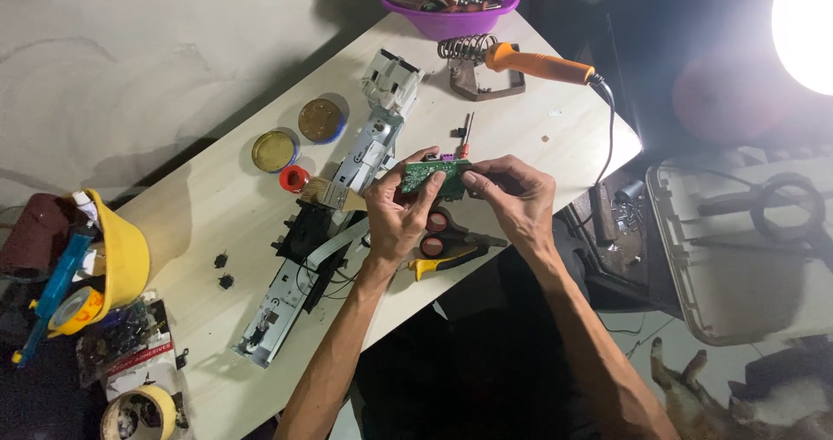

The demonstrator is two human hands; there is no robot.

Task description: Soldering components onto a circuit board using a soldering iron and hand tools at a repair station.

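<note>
A small green circuit board is held above the pale wooden table between both hands. My left hand grips its left end with thumb and fingers. My right hand pinches its right end. Just beyond the board lies a small red-handled screwdriver. Under my hands rest pliers with red, black and yellow handles. To the left of my left hand, a long dismantled metal and black plastic mechanism stretches across the table.
An orange soldering iron sits in its coil stand at the back. A purple bowl of parts is behind it. Two round tins, a red cap, a yellow container and tape rolls lie left.
</note>
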